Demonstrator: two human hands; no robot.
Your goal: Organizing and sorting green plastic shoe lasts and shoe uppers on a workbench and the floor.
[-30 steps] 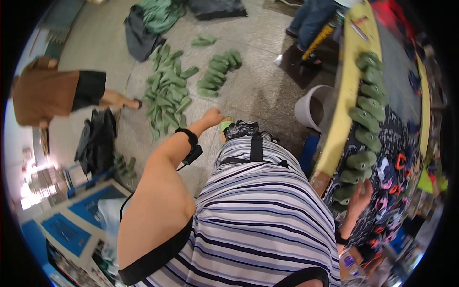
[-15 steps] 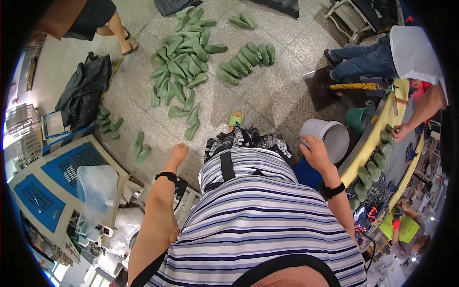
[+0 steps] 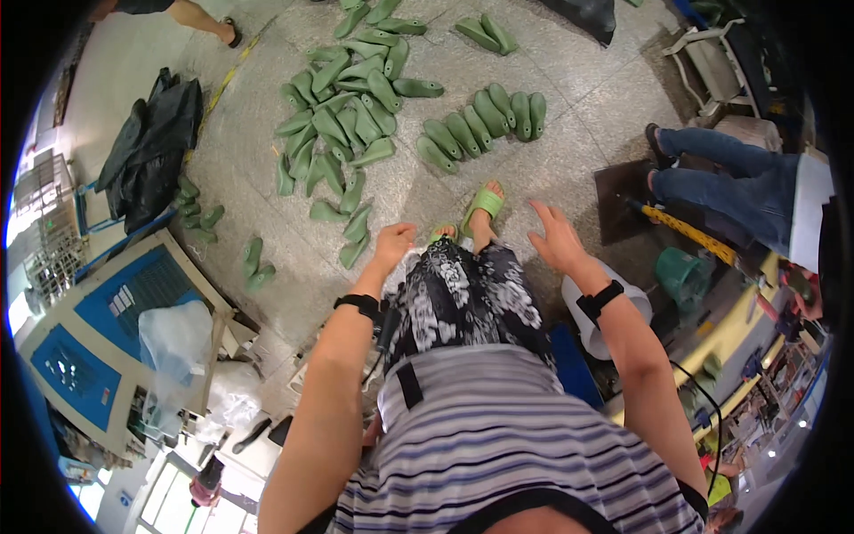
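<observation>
Both my hands are in the air over the floor, in front of my patterned trousers [image 3: 467, 298]. My left hand [image 3: 393, 245] is loosely closed, with nothing seen in it. Nearest to it on the floor are green shoe lasts [image 3: 354, 251] at the edge of a loose pile [image 3: 347, 111]. My right hand [image 3: 557, 238] has its fingers spread and holds nothing; it is above the floor just beyond a white bucket [image 3: 592, 331]. Farther off, several green lasts [image 3: 480, 125] stand side by side in a row, and a pair of lasts [image 3: 486, 36] lies behind them.
At right are a yellow-edged bench [image 3: 743, 383], a green bucket [image 3: 683, 274] and a person in jeans [image 3: 734, 173] beside a dark plate [image 3: 623, 200]. Black bags [image 3: 156, 151] and a blue-panelled machine [image 3: 133, 294] are at left. More lasts [image 3: 258, 265] lie near the machine.
My body has shifted, and both green sandals now show. Both hands have moved forward; the left also went rightward. The white bucket is now partly behind my right arm.
</observation>
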